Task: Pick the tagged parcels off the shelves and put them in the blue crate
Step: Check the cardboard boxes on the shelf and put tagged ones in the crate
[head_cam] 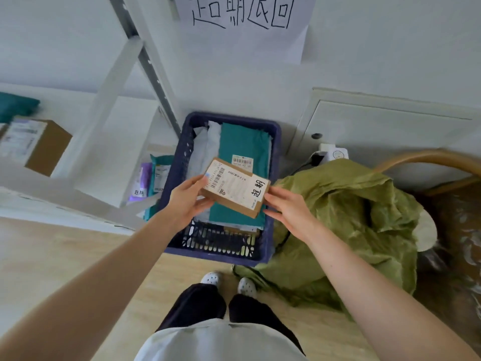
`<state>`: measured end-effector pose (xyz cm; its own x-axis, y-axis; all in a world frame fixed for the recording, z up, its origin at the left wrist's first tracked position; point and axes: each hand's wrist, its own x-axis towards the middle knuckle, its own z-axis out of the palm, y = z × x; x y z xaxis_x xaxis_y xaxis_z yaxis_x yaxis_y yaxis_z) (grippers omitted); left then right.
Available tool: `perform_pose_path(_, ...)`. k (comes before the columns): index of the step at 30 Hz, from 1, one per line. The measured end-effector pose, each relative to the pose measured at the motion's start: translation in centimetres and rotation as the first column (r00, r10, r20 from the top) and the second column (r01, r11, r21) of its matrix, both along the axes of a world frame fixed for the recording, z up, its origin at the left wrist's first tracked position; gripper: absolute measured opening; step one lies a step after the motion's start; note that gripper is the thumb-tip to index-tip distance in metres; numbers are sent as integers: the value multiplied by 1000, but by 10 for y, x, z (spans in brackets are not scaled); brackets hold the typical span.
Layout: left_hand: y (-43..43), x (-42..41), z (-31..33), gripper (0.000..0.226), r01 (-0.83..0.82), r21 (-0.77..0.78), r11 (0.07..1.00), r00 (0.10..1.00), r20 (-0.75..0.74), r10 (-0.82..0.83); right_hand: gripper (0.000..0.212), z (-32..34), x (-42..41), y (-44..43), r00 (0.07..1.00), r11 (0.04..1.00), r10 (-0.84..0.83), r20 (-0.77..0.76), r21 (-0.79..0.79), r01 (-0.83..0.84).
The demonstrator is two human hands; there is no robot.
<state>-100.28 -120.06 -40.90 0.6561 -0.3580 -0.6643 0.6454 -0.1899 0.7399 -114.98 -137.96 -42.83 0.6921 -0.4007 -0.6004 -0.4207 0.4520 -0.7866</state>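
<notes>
Tagged parcel (235,187) above the blue crate (276,131).
Left hand (188,198) and right hand (289,204) fingers clamp its ends; teal mailer (244,144) lies inside, green sack (351,217) just beside.

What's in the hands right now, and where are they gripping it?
A small box, held over the crate: the left hand grips its left end, the right hand its right end by the tag.

Parcel (235,187) above crate (276,131); shelves (78,194) left, sack (351,217) right
</notes>
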Motion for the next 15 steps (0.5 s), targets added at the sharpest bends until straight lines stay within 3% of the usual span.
perform_pose_path(6, 25, -18, -28, 6, -20, 210, 977, 999, -38, 28, 34, -28, -4, 20, 998, 998, 53, -41, 34, -51)
perform_pose_path(10, 37, -17, -46, 13, 21, 357, 934, 1000, -7, -20, 31, -43, -7, 32, 994, 996, 61, -91, 63, -55)
perform_pose_path(15, 41, -9, -59, 6, 89, 390, 916, 996, -15, -90, 28, -57, -6, 45, 988, 994, 74, -136, 86, -62)
